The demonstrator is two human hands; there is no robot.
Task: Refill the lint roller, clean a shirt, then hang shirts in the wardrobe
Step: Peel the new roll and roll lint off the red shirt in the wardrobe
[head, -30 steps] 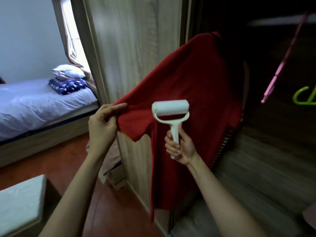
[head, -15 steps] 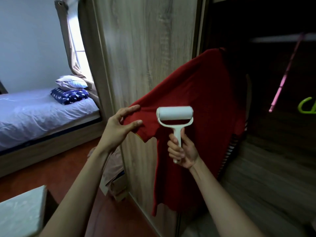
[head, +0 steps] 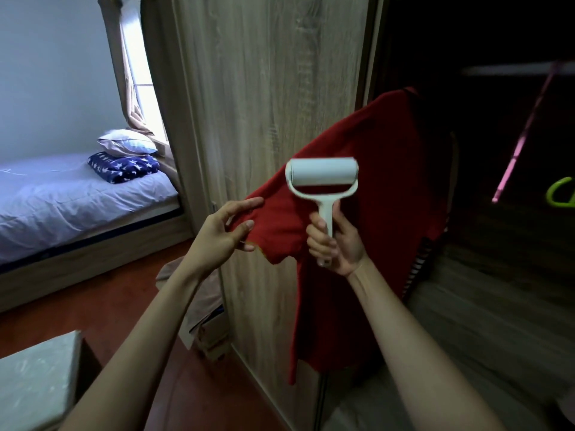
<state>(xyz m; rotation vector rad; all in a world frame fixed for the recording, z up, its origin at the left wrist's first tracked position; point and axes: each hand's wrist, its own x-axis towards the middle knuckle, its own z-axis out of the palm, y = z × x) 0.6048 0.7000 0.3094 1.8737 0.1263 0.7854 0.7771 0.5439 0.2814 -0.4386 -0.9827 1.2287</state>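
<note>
1. Right hand (head: 336, 244) is wrapped tight around the handle of the roller (head: 322, 177). Handle upright, white drum on top, lying across the shirt's sleeve.
2. Shirt (head: 373, 188), red, hangs at the edge of the wardrobe (head: 270, 88), top end in the dark opening. Cannot tell what it hangs from. One sleeve is pulled out toward the left.
3. Left hand (head: 224, 234) at the sleeve end, fingers half spread, thumb and fingertips on or just at the cloth. Grip looks loose, more a light touch than a pinch; can't tell if it actually holds the sleeve.
4. Step, my read: cleaning the shirt, sleeve part. Hanging not yet done.
5. Risk: sleeve slips from the loose left grip, so the cloth goes slack and the drum bunches fabric instead of rolling.
6. Risk: sticky drum grabs thin cloth and drags it; a hard pull could tug the shirt off whatever holds it, down onto the floor (head: 130, 306).
7. Risk: drum rolled off the sleeve edge hits the wardrobe panel right behind, wasting the sheet.
8. Risk: cannot tell if the drum touches the cloth or only sits in front of it; too little pressure picks up no lint.
9. Pink hanger (head: 525, 132) and green hanger (head: 560, 191) sit deeper in the wardrobe, well apart from the hands. Bed (head: 77, 194) at far left, not involved.
</note>
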